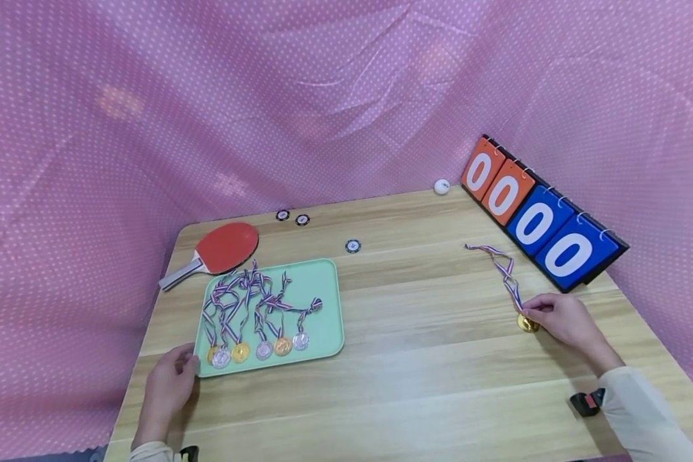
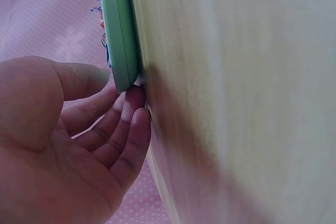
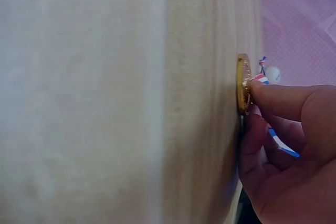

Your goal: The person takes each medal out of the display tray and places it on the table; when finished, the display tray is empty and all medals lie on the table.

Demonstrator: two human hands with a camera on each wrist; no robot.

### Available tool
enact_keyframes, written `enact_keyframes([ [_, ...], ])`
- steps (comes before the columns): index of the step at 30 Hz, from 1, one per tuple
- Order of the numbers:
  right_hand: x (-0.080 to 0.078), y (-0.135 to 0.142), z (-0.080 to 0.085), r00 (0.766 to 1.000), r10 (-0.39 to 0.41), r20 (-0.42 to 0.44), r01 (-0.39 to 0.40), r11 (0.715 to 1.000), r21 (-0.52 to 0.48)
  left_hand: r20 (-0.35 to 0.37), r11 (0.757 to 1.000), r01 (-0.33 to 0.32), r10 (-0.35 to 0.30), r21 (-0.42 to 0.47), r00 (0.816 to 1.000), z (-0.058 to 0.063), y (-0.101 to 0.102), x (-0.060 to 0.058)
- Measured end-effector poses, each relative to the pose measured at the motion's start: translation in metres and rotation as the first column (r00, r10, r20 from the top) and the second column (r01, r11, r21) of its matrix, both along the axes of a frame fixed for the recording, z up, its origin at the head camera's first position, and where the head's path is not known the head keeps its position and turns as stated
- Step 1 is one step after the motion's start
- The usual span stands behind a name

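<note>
At the near left corner of the mint-green tray [image 1: 326,308], my left hand [image 1: 170,384] grips the rim. The left wrist view shows the thumb [image 2: 84,81] by the tray's upper edge and the fingertips under its corner. On the tray lie several gold-, silver- and bronze-coloured medals, such as a gold one [image 1: 240,352], with striped ribbons tangled above them. Far to the right, my right hand [image 1: 567,324] pinches a gold medal [image 3: 242,83] near its ribbon end, close over the table. Its red, white and blue ribbon [image 1: 507,273] trails away across the wood.
A red table tennis bat [image 1: 228,247] lies behind the tray. Several poker chips, one a dark chip [image 1: 353,246], lie further back. A white ball [image 1: 441,187] sits at the far edge. The flip scoreboard [image 1: 534,221], reading zeros, stands on the right. Pink dotted cloth [image 1: 323,115] surrounds the table.
</note>
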State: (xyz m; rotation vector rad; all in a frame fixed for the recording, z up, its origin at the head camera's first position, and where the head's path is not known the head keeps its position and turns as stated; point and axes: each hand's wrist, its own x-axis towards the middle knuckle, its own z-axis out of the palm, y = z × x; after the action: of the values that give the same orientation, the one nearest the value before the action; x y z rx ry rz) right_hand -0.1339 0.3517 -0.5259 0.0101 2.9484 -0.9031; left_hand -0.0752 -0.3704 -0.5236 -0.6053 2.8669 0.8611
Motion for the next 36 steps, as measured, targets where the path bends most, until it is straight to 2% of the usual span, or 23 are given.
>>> enact_keyframes([
  [7, 0.000, -0.007, -0.004, 0.999, -0.006, -0.034, 0.005, 1.000, -0.028, -0.009, 1.000, -0.014, 0.014, 0.009, 1.000, -0.002, -0.003, 0.007],
  [12, -0.001, -0.009, -0.004, 0.999, -0.014, -0.048, 0.014, 1.000, -0.003, -0.002, 1.000, -0.007, 0.007, 0.018, 1.000, -0.002, -0.003, 0.007],
  [17, -0.003, -0.010, -0.004, 1.000, -0.002, -0.023, 0.002, 1.000, 0.003, 0.000, 1.000, -0.017, 0.017, 0.024, 1.000, -0.002, -0.005, 0.008],
  [22, -0.003, -0.010, 0.002, 1.000, 0.017, 0.008, -0.016, 0.999, -0.033, -0.013, 0.999, -0.005, 0.005, 0.040, 1.000, -0.001, -0.007, 0.009],
  [27, -0.002, -0.013, 0.011, 0.998, -0.038, -0.040, 0.036, 0.999, -0.037, -0.015, 0.999, 0.010, -0.009, 0.050, 1.000, 0.000, -0.003, 0.005],
  [31, -0.007, -0.032, 0.022, 0.994, -0.074, -0.078, 0.068, 0.995, -0.071, -0.017, 0.998, 0.008, -0.007, 0.058, 1.000, 0.000, 0.001, 0.001],
  [36, -0.022, -0.088, 0.029, 0.994, 0.009, -0.105, -0.022, 0.992, -0.125, -0.024, 0.998, -0.001, 0.002, 0.061, 1.000, -0.003, 0.002, -0.001],
])
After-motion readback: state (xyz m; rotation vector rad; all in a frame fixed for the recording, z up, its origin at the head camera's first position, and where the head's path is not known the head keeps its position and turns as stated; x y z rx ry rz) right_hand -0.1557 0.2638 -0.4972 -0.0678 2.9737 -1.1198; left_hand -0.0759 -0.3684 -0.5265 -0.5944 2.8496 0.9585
